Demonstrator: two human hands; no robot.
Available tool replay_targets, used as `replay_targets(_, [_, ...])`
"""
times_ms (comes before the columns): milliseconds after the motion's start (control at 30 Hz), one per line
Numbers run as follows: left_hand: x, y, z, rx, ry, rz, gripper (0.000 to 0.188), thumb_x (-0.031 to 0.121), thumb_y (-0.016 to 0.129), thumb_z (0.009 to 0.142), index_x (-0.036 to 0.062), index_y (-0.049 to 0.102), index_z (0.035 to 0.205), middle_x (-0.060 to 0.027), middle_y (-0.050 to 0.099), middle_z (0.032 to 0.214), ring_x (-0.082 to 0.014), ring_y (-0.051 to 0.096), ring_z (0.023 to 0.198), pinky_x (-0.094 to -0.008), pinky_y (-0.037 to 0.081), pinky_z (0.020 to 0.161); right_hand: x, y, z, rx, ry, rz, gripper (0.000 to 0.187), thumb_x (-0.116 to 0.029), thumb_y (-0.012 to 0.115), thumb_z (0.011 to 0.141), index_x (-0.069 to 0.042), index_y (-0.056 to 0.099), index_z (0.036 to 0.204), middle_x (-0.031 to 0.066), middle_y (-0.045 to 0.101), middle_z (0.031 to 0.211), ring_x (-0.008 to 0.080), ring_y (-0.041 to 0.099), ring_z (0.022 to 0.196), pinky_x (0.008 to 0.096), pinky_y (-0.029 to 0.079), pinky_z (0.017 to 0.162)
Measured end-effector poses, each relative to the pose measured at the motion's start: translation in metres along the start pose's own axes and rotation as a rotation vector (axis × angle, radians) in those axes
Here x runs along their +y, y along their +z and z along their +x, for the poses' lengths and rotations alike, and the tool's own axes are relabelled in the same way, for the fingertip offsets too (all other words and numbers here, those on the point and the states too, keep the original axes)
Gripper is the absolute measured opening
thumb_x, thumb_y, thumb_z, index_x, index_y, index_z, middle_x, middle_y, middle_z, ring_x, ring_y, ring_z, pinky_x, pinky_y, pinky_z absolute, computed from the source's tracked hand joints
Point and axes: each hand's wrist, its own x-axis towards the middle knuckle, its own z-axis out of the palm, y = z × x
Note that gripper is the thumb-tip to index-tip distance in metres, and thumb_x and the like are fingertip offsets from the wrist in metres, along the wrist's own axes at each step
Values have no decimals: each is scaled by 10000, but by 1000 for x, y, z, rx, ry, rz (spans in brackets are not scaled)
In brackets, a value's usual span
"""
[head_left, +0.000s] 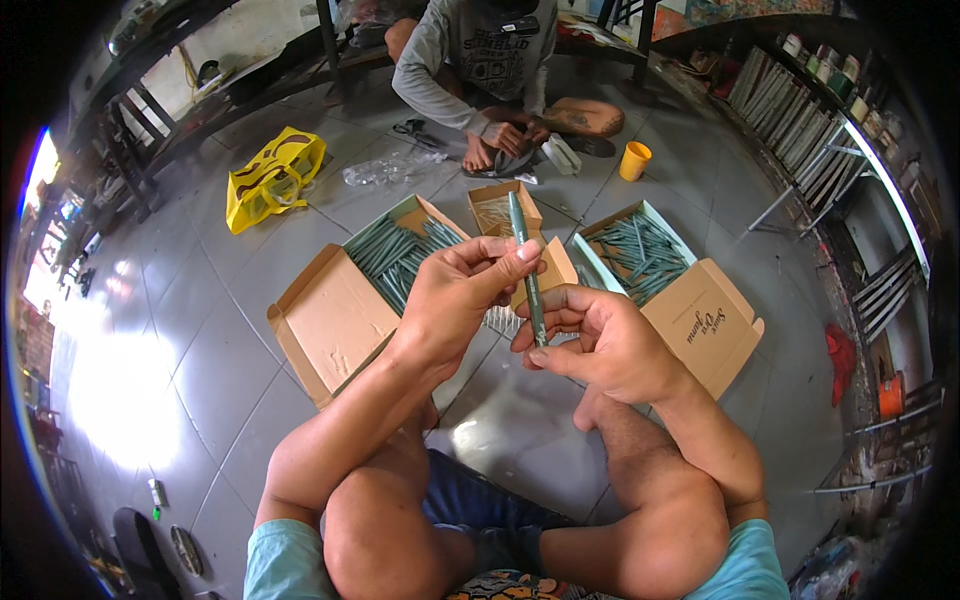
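Note:
A dark green pen (533,290) stands nearly upright between my two hands, its pointed end up. My left hand (455,290) pinches its upper part between thumb and fingers. Lower down, my right hand (605,335) grips the bottom end with thumb and fingertips. Beyond my left hand lies an open cardboard box (335,325) full of green pen-like sticks (390,262). Another open box (710,325), with more such green sticks (637,252), lies beyond my right hand. Between them sits a small cardboard box (535,212) holding thin pale pieces, partly hidden by my hands.
A person in a grey long-sleeved shirt (440,90) sits opposite, hands at work low down. On the tiled floor are a yellow bag (275,180), clear plastic (395,170) and an orange cup (635,161). Metal frames (830,180) line the right wall.

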Motion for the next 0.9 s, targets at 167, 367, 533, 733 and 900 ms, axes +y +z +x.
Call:
replay_targets(167, [0,1,2,-3,5,22,267,252,721,914,14,656,1017,-52,691,922,-82,574,724,-242,504,646,5,0,-4,54,-22,33,247,-83,636,946,5,594,1174,73,698,980,108,644,878,251,525,817])
replay_targets(367, [2,1,-2,-127,-10,-81,243,242,713,919,28,666,1024,-44,692,936,-86,572,731,-258,500,671,0,1,-3,47,58,126,241,-207,589,1001,-7,606,1134,89,709,887,118,647,750,241,493,695])
replay_targets(533, [4,3,-5,-191,-34,-143,245,253,703,930,13,673,970,-44,673,870,-117,586,727,-267,498,723,6,-5,-2,-2,-11,71,237,-206,581,1007,1,605,1119,107,710,899,139,663,748,246,501,713])
replay_targets(733, [1,3,-4,-213,-78,-191,227,239,687,939,28,663,1019,-38,675,903,-116,590,741,-277,497,694,7,-7,-4,-43,-24,117,253,-190,543,1023,25,580,1151,131,707,922,181,693,874,255,511,741])
replay_targets(900, [-2,-1,-2,-205,-63,-181,206,247,701,934,49,648,924,-24,656,863,-107,596,740,-261,499,722,3,-2,-4,-52,36,122,268,-207,489,1046,20,562,1169,131,692,939,197,691,919,279,529,765])
